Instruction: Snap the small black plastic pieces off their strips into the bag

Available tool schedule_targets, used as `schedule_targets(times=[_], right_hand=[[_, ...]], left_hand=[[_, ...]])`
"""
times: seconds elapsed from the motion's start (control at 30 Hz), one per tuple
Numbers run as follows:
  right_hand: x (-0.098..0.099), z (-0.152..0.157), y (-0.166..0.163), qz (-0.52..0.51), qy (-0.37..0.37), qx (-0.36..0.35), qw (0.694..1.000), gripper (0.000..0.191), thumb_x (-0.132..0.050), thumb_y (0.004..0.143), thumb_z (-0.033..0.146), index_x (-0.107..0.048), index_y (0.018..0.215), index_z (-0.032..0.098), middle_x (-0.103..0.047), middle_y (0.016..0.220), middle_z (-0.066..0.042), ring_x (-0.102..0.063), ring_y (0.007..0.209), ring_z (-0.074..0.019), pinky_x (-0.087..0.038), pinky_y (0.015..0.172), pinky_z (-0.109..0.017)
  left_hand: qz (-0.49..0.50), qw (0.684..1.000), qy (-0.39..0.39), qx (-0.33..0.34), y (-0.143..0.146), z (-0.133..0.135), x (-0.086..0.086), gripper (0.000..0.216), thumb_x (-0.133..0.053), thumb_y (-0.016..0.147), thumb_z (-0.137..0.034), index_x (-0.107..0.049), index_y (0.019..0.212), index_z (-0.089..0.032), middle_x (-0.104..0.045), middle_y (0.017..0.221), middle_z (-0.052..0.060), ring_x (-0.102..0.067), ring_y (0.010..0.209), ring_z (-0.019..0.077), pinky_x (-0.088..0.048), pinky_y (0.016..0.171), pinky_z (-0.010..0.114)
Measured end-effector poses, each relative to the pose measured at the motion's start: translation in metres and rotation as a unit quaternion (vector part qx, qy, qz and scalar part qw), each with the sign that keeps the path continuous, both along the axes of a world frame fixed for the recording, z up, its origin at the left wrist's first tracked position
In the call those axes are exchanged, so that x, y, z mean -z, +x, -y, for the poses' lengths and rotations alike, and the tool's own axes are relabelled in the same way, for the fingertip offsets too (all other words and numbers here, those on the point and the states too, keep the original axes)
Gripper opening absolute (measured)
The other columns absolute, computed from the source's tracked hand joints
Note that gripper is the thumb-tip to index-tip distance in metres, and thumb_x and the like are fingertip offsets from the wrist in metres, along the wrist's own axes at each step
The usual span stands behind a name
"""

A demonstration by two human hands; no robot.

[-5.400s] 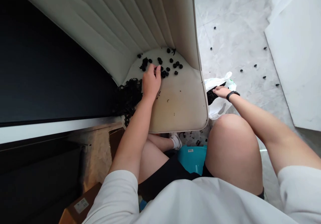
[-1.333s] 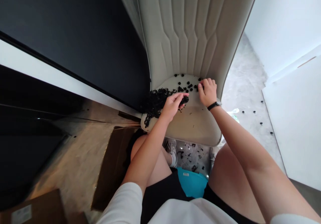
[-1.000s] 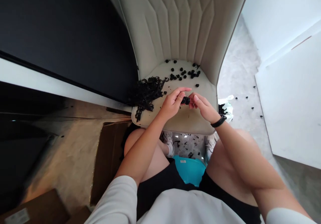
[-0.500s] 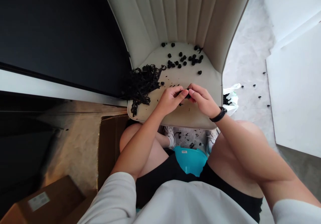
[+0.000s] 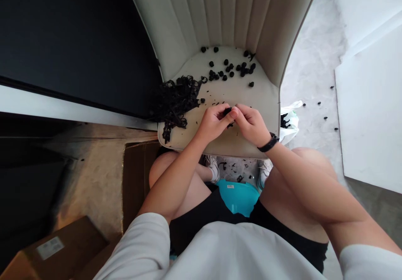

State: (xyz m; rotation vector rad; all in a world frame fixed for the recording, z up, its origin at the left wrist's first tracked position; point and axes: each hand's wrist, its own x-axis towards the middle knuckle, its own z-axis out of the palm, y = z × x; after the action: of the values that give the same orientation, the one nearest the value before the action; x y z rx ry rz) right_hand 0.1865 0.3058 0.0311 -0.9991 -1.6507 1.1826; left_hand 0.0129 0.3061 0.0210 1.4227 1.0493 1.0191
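Note:
My left hand point(image 5: 212, 123) and my right hand point(image 5: 250, 124) meet over the seat of a cream padded chair point(image 5: 248, 96), both pinching one small black plastic part point(image 5: 228, 112) between their fingertips. A black band sits on my right wrist. Several loose black round parts point(image 5: 230, 67) lie scattered at the back of the seat. A tangled heap of black plastic strips point(image 5: 176, 101) covers the seat's left edge, just left of my left hand.
A white plastic bag point(image 5: 290, 121) with black pieces lies on the grey floor right of the chair. More black pieces point(image 5: 326, 108) dot the floor. A white panel point(image 5: 370, 112) lies at right. A teal stool point(image 5: 237, 196), a brown cardboard box point(image 5: 136, 179) and a dark screen point(image 5: 75, 41) surround me.
My right hand left the bag beside the chair and picked among the parts at the back of the seat. Both hands then came together at the seat's middle, pinching one black part.

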Motion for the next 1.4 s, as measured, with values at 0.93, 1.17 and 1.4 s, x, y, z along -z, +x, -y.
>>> schedule_targets(times=[0.93,1.17,1.4], right_hand=[[0.004,-0.001,0.01,0.036,0.023,0.024,0.999,0.058,-0.045,0.112,0.071,-0.045,0.077,0.025,-0.054,0.069,0.0,-0.045,0.065,-0.016,-0.035,0.064,-0.034],[-0.001,0.0,0.012,0.064,0.027,-0.007,0.998,0.054,-0.047,0.114,0.066,-0.044,0.078,0.025,-0.052,0.07,0.001,-0.043,0.066,-0.0157,-0.035,0.066,-0.034],[-0.004,-0.002,0.014,-0.079,-0.104,-0.096,0.987,0.058,-0.056,0.107,0.075,-0.048,0.077,0.026,-0.049,0.063,0.002,-0.043,0.06,-0.0154,-0.037,0.059,-0.033]], left_hand=[[-0.298,0.915,0.257,-0.093,0.004,0.006,-0.01,0.053,-0.04,0.117,-0.057,-0.049,0.078,-0.023,-0.056,0.079,0.003,-0.056,0.083,0.0196,-0.046,0.083,0.038],[-0.192,0.974,0.108,-0.056,0.0,0.007,-0.014,0.061,-0.059,0.104,-0.075,-0.059,0.075,-0.021,-0.047,0.064,-0.003,-0.044,0.063,0.0141,-0.034,0.063,0.033],[0.016,0.988,-0.078,0.134,-0.015,-0.001,-0.015,0.06,-0.061,0.102,-0.077,-0.06,0.082,-0.02,-0.052,0.07,-0.002,-0.047,0.062,0.0101,-0.04,0.061,0.027]])
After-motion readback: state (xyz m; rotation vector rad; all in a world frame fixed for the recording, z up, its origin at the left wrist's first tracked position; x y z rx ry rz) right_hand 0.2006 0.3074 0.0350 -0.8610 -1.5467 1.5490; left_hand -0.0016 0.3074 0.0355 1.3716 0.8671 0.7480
